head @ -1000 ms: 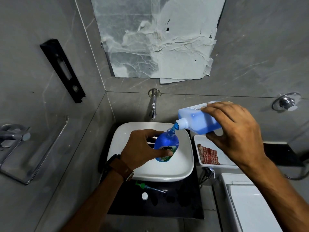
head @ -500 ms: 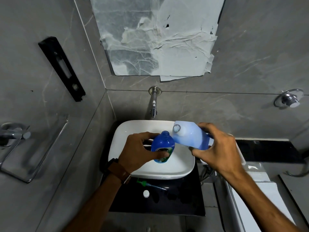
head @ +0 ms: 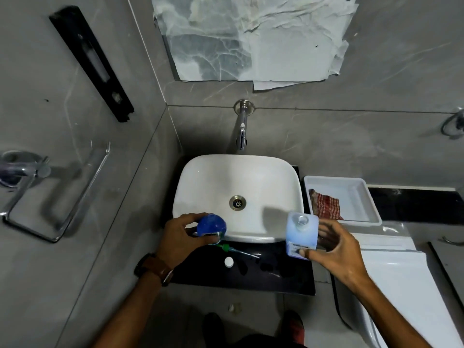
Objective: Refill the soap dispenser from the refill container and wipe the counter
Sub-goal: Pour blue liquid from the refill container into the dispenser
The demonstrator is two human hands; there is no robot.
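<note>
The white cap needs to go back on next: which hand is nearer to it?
Left. The left hand, holding the blue dispenser, is just up-left of the white cap. The right hand, on the refill container, is farther off to its right.

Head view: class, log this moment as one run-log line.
phase: pouring over | left hand: holds soap dispenser, uncapped | right hand: refill container upright | pump, white cap: on counter

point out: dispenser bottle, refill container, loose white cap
dispenser bottle [head: 211, 225], head view, on its blue shoulder
refill container [head: 302, 231], head view, on its pale blue body below the open neck
loose white cap [head: 228, 261], head view, on its top
</note>
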